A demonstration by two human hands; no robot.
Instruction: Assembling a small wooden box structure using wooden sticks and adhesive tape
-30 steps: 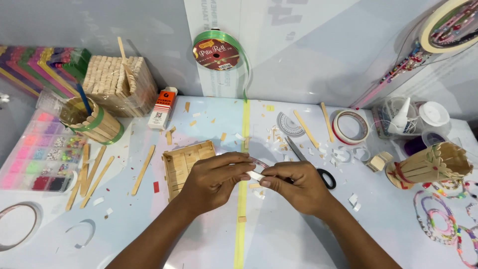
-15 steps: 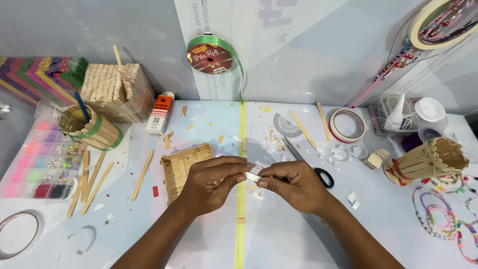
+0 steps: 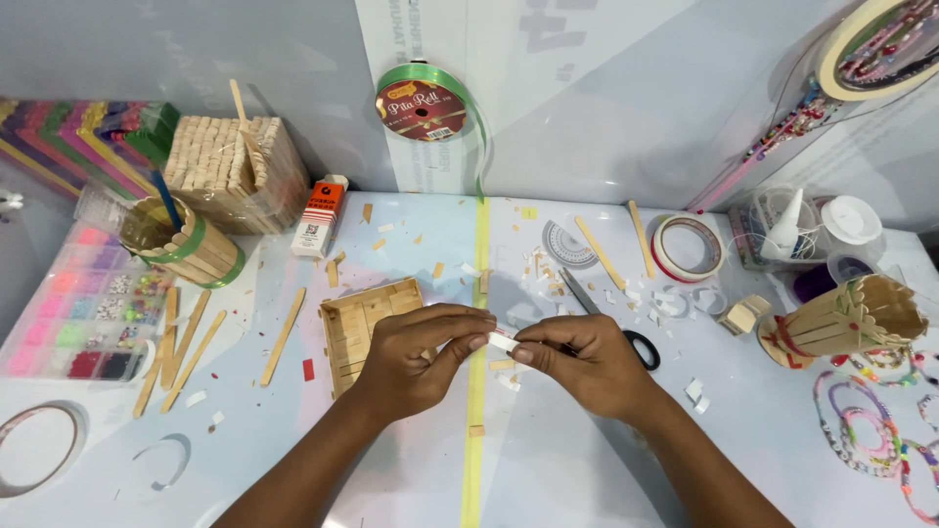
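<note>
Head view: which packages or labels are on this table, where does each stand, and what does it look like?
Ribbon spool label: against the back wall, centre; round, dark red, ringed by green ribbon.
Small carton: back left, beside the stick-built box; oblong, white with an orange-red top.
Bead organiser: left edge; clear, compartmented, pink and mixed colours.
No screens.

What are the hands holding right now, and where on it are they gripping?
A small white strip, pinched at its two ends: left hand on its left end, right hand on its right end, above the table.

Two hands (image 3: 416, 357), one scissors (image 3: 611, 323), two stick cups (image 3: 186, 244).
</note>
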